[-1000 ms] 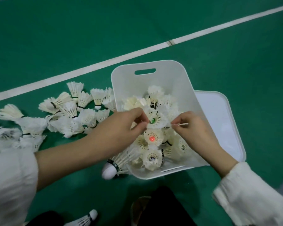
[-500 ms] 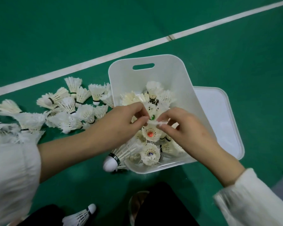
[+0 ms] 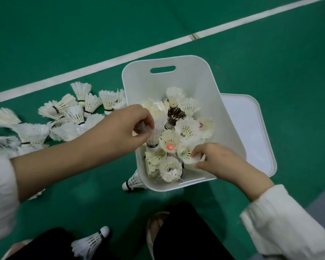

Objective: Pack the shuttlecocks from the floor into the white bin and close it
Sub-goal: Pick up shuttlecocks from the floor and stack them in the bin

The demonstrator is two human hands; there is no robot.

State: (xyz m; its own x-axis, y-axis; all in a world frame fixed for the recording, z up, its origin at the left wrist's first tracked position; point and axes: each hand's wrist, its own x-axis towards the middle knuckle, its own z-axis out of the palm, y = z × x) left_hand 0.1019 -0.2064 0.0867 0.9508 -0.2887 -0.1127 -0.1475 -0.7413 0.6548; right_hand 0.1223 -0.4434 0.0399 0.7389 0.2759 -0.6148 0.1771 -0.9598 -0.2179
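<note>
White feathers pinched in both hands. Left hand (image 3: 128, 128) is over the bin's left rim, fingers curled shut on a shuttlecock (image 3: 155, 136), cork end down with a dark band; the print on that band is too small to read. Right hand (image 3: 212, 158) is at the near-right inside of the white bin (image 3: 201, 77), fingertips closed on a white feather piece (image 3: 192, 160) lying on the pile.

Bin sits on the green floor (image 3: 270, 53), open, roughly half full of shuttlecocks (image 3: 184, 128); one cork is orange, two carry green stickers, unreadable. White lid (image 3: 251, 128) lies flat, just right of the bin and partly under it.

Loose shuttlecocks on the floor (image 3: 64, 119) are spread left of the bin, beyond the left forearm. One (image 3: 132, 182) is wedged against the bin's near-left corner, another (image 3: 90, 243) lies near, between the dark trouser legs. White court line (image 3: 176, 42) runs far, diagonally.
</note>
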